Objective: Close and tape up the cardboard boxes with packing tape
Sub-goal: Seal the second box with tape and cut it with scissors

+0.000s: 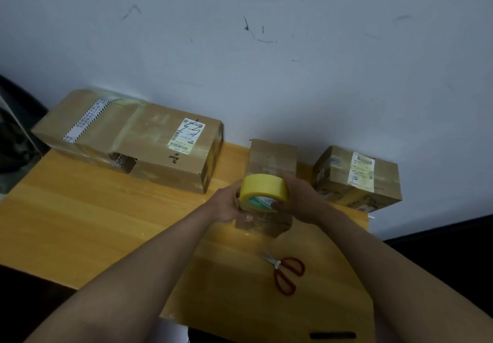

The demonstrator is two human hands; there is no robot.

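A yellow roll of packing tape (264, 188) hovers over the near end of a small cardboard box (272, 156) in the middle of the wooden table (80, 222). My right hand (298, 198) grips the roll from the right, its thumb at the green-printed core. My left hand (230, 204) holds the box's near left corner, its thumb lying on a clear strip of tape pulled down from the roll. The near part of the box top is hidden behind the roll and my hands.
A large cardboard box (133, 137) with a shipping label and a torn hole in its side lies at the back left. Another small labelled box (357, 180) sits at the right by the wall. Red-handled scissors (286, 273) lie near the front.
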